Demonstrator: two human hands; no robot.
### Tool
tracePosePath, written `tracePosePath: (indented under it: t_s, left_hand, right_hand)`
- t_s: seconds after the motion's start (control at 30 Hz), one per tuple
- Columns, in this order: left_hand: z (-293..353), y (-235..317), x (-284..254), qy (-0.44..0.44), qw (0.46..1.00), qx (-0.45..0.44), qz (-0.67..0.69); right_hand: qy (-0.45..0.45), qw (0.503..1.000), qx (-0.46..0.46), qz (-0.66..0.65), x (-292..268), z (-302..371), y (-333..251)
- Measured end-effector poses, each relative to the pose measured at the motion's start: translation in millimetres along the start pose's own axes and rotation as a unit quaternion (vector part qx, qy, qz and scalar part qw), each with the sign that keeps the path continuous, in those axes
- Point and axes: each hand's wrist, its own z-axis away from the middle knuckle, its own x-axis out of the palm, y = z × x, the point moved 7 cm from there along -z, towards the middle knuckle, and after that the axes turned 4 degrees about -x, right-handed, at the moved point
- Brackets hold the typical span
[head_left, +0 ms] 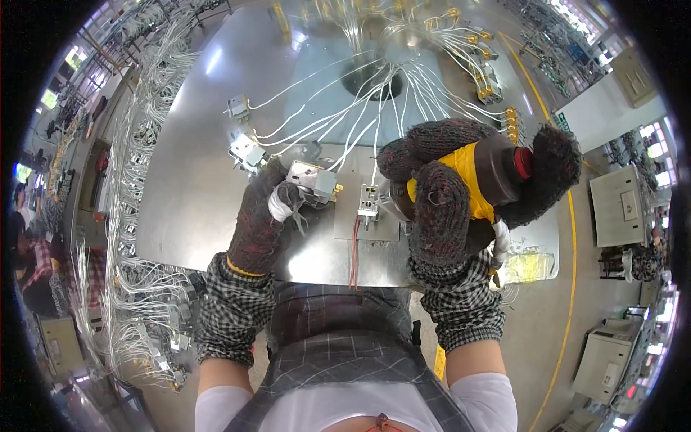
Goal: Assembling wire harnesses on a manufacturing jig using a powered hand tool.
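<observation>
The left hand [260, 209], gloved, is closed at the fingertips around a silver metal housing [309, 177] with a brass-coloured end. The housing sits directly at the fingertips, at the far right side of the hand, above the worktop [188, 194]; the grip on its underside is hidden.

The right hand [443, 216], also gloved, is wrapped around a dark cylindrical tool [497, 171] with yellow tape and a red end piece [522, 163]. The tool lies across the grip, its nose pointing left toward a small metal fixture [368, 204]. Contact between nose and fixture cannot be determined.

The fixture stands between the two hands, to the right of the housing. Reddish wires [354, 255] run from it to the near worktop edge. Two further metal housings [247, 151] lie beyond the left hand, attached to white cables [317, 115].
</observation>
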Motion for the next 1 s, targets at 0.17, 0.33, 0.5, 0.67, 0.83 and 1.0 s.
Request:
tracePosePath:
  t_s: [0.17, 0.33, 0.5, 0.67, 0.83, 1.0]
  left_hand:
    - [13.5, 24.5, 18.8, -0.042, 0.877, 0.29, -0.381]
    - [13.2, -1.5, 10.5, -0.084, 0.931, 0.124, -0.332]
    - [8.3, -3.6, 15.3, -0.08, 0.909, 0.133, -0.388]
    - [14.1, 11.8, 22.0, -0.089, 0.862, 0.226, -0.446]
    - [12.5, 8.2, 24.4, -0.098, 0.832, 0.237, -0.492]
    - [11.9, 10.2, 26.5, -0.087, 0.819, 0.243, -0.512]
  right_hand:
    - [0.076, 0.997, 0.031, -0.009, 0.8, 5.0, -5.2]
    - [0.041, 0.996, 0.011, 0.074, -3.9, 18.9, 10.2]
    - [0.042, 0.849, 0.178, -0.496, 7.1, 37.1, 150.5]
    - [0.032, 0.998, -0.044, -0.03, 2.8, 11.9, 17.0]
    - [0.09, 0.97, 0.107, -0.199, 9.8, 17.9, 3.7]
    - [0.012, 0.991, 0.001, -0.132, -6.0, 10.8, 17.9]
